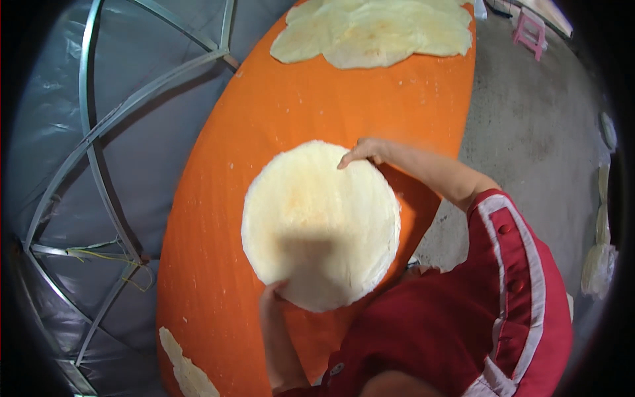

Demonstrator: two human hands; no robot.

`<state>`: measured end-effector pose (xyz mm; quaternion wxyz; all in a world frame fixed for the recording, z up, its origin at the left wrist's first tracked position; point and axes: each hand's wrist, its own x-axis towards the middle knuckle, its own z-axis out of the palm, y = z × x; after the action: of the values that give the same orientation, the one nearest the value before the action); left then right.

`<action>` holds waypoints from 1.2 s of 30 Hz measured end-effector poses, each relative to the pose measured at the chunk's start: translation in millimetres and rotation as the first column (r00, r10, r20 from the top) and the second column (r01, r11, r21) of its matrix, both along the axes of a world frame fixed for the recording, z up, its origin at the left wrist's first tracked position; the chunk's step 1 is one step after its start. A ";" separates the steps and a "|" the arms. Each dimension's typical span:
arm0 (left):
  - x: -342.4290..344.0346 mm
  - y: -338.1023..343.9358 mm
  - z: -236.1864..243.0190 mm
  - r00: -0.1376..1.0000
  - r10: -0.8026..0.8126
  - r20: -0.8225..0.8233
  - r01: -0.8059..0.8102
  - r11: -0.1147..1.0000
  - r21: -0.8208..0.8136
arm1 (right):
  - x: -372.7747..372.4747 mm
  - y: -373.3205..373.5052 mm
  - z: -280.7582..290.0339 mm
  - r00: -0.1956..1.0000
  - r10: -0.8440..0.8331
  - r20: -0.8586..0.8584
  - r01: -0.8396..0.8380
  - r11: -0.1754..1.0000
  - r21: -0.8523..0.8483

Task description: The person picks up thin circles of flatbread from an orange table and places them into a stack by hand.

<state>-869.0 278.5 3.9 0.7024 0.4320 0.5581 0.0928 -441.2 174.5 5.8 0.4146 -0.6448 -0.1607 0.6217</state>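
In front of me is a thick, round, pale cream flatbread stack (317, 198) with slightly browned patches and a ragged white rim. Its layered edge shows along the right side. My right hand (364, 152) grips the far right rim, thumb on top and the other fingers mostly hidden beneath. At the near left rim, my left hand (274, 291) holds the edge in the same way, its fingers largely out of sight under the stack. A dark shadow falls across the near half of the top sheet.
An orange cloth-covered table (218, 198) runs away from me, with more overlapping flatbreads (377, 33) at its far end and a torn piece (185, 367) at near left. Metal bars (89, 139) stand before grey sheeting on the left. A pink stool (530, 32) stands far right.
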 end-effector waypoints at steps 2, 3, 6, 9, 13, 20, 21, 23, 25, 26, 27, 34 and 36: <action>-16.2 2.1 -18.9 1.000 0.027 0.001 -0.026 0.997 -0.067 | -8.4 11.5 -2.3 0.996 0.068 0.059 -0.068 0.998 -0.001; -46.6 6.1 -45.1 1.000 0.016 -0.013 -0.016 1.000 0.004 | -19.3 9.2 12.3 0.994 0.112 -0.014 -0.111 0.993 0.037; -21.6 -13.5 -48.5 0.991 0.043 0.126 -0.058 0.991 0.119 | -15.4 -5.8 1.9 0.995 0.077 0.061 -0.086 0.983 0.164; 16.0 -47.7 -5.6 0.938 0.067 0.340 -0.131 0.977 0.169 | -5.6 -22.5 6.9 0.997 0.067 0.035 -0.073 0.968 0.241; -7.7 -51.1 -30.7 0.855 0.162 0.492 -0.167 0.985 -0.033 | -7.8 6.4 -28.2 0.999 -0.019 0.041 0.010 0.981 0.193; -12.7 -52.7 -18.3 0.900 0.249 0.357 -0.194 0.963 -0.185 | -3.2 0.9 -29.1 0.992 -0.091 0.084 0.071 0.974 0.213; -11.0 -52.2 -22.5 0.909 0.220 0.353 -0.163 0.969 -0.184 | -5.0 0.8 -34.1 0.977 -0.137 0.166 0.108 0.979 0.172; -1.8 -54.7 -24.2 0.918 0.181 0.354 -0.121 0.975 -0.185 | -22.4 -4.7 -29.6 0.958 -0.182 0.220 0.160 0.980 0.117; 12.8 -56.2 -27.8 0.924 0.130 0.361 -0.061 0.979 -0.195 | -48.7 -29.2 -23.0 0.959 -0.227 0.170 0.209 0.971 0.118; 23.1 -58.0 -33.2 0.925 0.099 0.368 -0.021 0.977 -0.210 | -71.3 -50.7 -29.4 0.941 -0.335 0.052 0.322 0.931 0.171; 29.8 -58.9 -36.2 0.926 0.071 0.372 0.016 0.974 -0.227 | -94.5 -76.2 -35.4 0.910 -0.334 -0.246 0.394 0.883 0.256; 26.8 -74.8 -42.3 0.919 -0.060 0.389 0.166 0.955 -0.247 | -145.5 -87.4 -31.7 0.915 -0.351 -0.198 0.394 0.882 0.259; 26.2 -81.6 -44.9 0.916 -0.106 0.388 0.214 0.945 -0.247 | -150.7 -81.5 -33.9 0.846 -0.412 -0.338 0.502 0.828 0.248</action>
<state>-842.9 196.9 -41.1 0.8546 0.3457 0.3860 0.0329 -591.9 93.0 -28.1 0.6713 -0.4957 -0.0429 0.5494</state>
